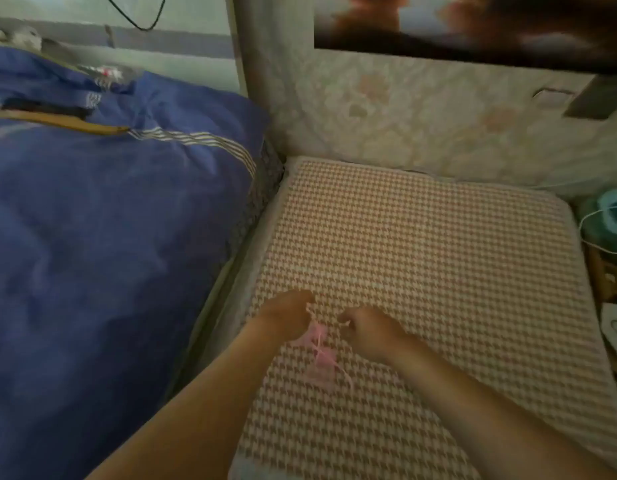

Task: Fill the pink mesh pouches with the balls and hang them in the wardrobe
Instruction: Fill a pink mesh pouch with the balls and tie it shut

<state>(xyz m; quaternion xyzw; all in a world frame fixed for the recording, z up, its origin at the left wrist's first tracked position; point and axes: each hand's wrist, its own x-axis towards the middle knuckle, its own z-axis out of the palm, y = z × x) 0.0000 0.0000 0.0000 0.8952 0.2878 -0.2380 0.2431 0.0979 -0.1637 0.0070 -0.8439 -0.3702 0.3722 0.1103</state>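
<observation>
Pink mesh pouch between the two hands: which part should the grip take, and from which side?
Likely the top, by the drawstrings, where the left hand and right hand seem to pinch, one from each side. The pink mesh pouch trails limp towards the wearer over the checked cushion, so its soft body offers little for a grip. Blur hides the mouth.

One left hand [286, 315] and one right hand [367, 329] are showing low in the middle. One checked cushion [421, 258] and one blue blanket [109, 237] are lying there. The pink pouches [319, 351] are looking too blurry to count.
</observation>
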